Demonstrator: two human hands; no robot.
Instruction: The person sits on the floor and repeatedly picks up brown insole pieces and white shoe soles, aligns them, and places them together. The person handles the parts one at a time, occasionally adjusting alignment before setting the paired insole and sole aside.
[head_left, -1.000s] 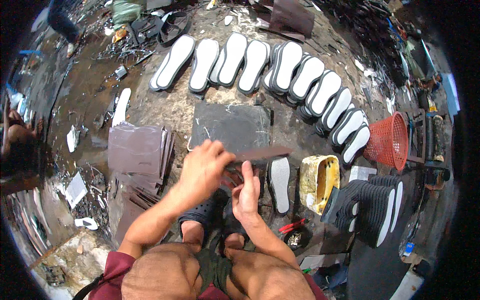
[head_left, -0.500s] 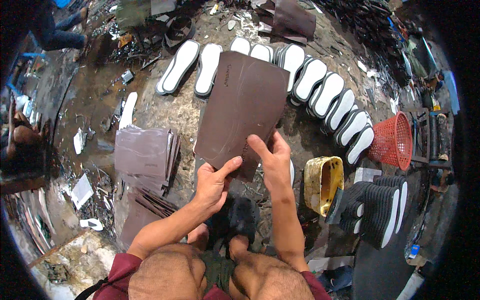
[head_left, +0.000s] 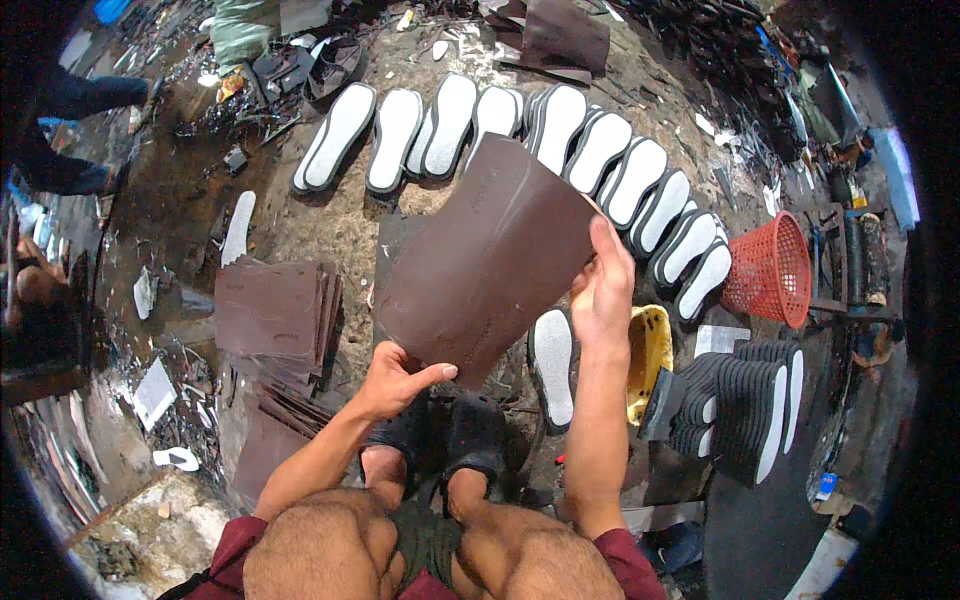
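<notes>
A dark brown sheet, leather-like with faint sole-shaped outlines and small stamped marks, is held up in front of me. My left hand grips its near lower edge, thumb on top and fingers underneath. On the sheet's right edge my right hand is closed, the fingers partly hidden behind it. Beyond the sheet curves a row of shoe soles with white tops and dark edges, some stacked. A single white-topped sole lies beside my right forearm.
To the left lies a stack of similar brown sheets, with more brown sheets nearer me. At right stand a yellow container, a red plastic basket and stacked black soles. A person's legs show at far left.
The brown sheet has turned clockwise. My right hand has moved from its near edge up to its right edge; my left hand has shifted slightly left and nearer me.
</notes>
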